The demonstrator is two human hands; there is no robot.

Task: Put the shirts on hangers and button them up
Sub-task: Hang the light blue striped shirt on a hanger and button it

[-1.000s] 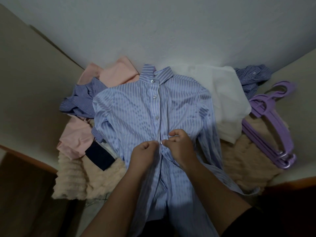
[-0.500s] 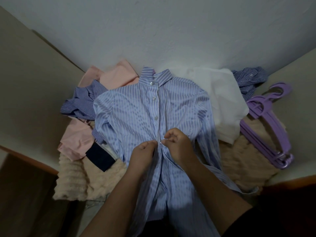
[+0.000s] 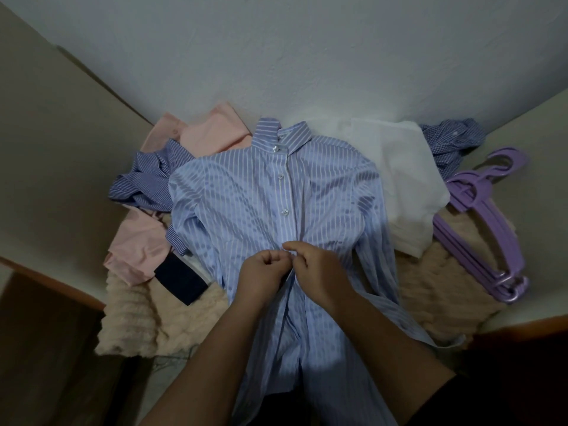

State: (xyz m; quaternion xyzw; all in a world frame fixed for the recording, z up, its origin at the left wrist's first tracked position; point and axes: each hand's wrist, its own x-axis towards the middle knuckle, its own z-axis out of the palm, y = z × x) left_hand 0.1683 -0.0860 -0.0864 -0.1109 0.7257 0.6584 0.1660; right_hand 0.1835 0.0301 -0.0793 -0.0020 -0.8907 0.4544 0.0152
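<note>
A light blue striped shirt lies front-up on a fluffy beige blanket, collar toward the wall. Three upper buttons on its placket are fastened. My left hand and my right hand meet at the placket in the middle of the shirt, each pinching one edge of the fabric. The button between the fingertips is hidden. Whether a hanger is inside the shirt cannot be seen.
A pink shirt, a dark blue striped shirt, a white shirt and a checked blue shirt lie around it. Several purple hangers are stacked at the right. A dark navy cloth sits at the left. Walls enclose three sides.
Both hands stay at the same spot on the placket, fingers drawn slightly closer together. The view has shifted a little.
</note>
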